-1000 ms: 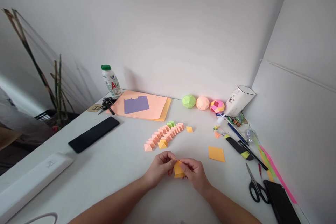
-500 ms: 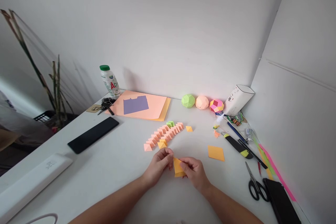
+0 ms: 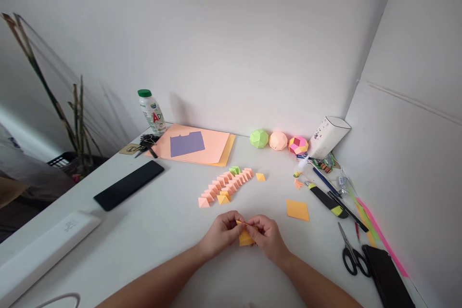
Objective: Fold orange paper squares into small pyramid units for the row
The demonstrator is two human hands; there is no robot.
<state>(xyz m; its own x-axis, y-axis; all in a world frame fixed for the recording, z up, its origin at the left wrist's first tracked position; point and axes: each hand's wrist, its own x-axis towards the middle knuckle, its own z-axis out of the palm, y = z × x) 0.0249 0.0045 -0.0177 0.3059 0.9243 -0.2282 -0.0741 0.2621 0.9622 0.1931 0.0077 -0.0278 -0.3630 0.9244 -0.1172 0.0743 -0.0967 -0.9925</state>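
Between my two hands is a small folded piece of orange paper (image 3: pixel 246 238), held just above the white table. My left hand (image 3: pixel 223 235) pinches its upper left edge with thumb and fingers. From the other side my right hand (image 3: pixel 267 237) grips the same paper, its thumb close to the left thumb; the fingertips partly cover the folds. Just beyond the hands stand rows of folded salmon paper units (image 3: pixel 216 186), with orange units (image 3: pixel 224 197) at the near end and green ones (image 3: pixel 234 170) at the far end. One orange unit (image 3: pixel 260 177) lies apart.
An orange paper square (image 3: pixel 298 210) lies right of my hands. Scissors (image 3: pixel 352 252), a cutter knife (image 3: pixel 327 199) and a black phone (image 3: pixel 388 274) line the right side. Paper balls (image 3: pixel 277 141) sit by the wall. At left are a black slab (image 3: pixel 129 185) and a bottle (image 3: pixel 152 113).
My left hand has moved slightly right and down onto the orange paper. Its thumb now meets my right thumb at the top edge, which appears bent over.
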